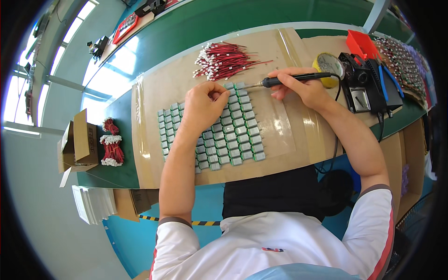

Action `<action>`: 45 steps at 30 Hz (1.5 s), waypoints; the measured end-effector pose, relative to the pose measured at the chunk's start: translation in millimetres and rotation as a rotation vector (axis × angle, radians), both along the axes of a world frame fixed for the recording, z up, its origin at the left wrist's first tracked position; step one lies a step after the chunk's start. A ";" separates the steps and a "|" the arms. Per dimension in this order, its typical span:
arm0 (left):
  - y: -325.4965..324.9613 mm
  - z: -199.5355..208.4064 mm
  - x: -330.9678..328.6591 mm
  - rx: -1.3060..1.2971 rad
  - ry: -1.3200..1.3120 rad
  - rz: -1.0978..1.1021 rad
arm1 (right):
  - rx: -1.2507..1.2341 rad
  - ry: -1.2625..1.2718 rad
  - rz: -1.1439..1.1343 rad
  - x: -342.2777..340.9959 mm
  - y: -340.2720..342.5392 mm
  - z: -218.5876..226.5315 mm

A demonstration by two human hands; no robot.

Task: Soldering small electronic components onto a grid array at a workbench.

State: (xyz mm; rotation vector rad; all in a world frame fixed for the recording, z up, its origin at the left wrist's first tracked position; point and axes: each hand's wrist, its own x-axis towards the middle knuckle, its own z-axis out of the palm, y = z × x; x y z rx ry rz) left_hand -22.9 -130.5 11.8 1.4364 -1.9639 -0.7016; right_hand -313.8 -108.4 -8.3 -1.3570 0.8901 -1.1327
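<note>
My right hand (303, 87) grips the black handle of a soldering iron (273, 82), its metal tip pointing left at the far edge of a block of small components. Those components (228, 128) are grey-topped with green boards, set in tight rows on brown card. My left hand (205, 105) is closed in a pinch over the far part of the rows, close to the iron's tip. What its fingers hold is hidden or too small to make out. Beyond both hands lies a pile of red wires with white connectors (221, 60).
At right stand a solder spool (328, 70), a black soldering station (368, 86), blue-handled pliers (383, 84) and a red bin (361, 44). The iron's cord loops down past the bench edge. On the left are an open cardboard box (80, 142) and bundled red wires (112, 150).
</note>
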 end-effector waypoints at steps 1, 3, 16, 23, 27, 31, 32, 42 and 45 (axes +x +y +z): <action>0.3 -1.0 -0.4 0.015 -0.003 -0.003 | 0.013 0.005 -0.005 -0.2 1.2 0.5; 1.7 2.7 -1.2 0.021 -0.004 -0.004 | 0.013 0.004 0.001 -0.7 0.3 -1.2; 3.5 0.5 0.7 0.021 -0.013 0.000 | 0.039 0.024 0.001 2.7 3.3 1.0; 1.8 4.0 -2.8 -0.006 -0.006 -0.019 | 0.024 -0.001 -0.007 0.4 0.4 -1.7; -4.7 -3.0 -0.8 -0.037 -0.029 -0.051 | 0.069 0.022 0.012 -3.9 3.9 3.3; -9.6 -19.2 3.7 -0.100 -0.031 -0.071 | 0.094 0.007 -0.011 -1.5 0.8 -8.9; -3.1 -12.2 9.2 -0.099 -0.011 -0.068 | 0.061 -0.024 0.028 3.6 1.0 -5.5; -2.2 -7.5 0.5 -0.090 0.007 -0.055 | 0.017 -0.043 0.061 1.5 2.7 -3.1; -1.1 -4.6 -0.9 -0.071 0.005 -0.049 | 0.001 -0.033 0.063 1.2 2.2 -0.2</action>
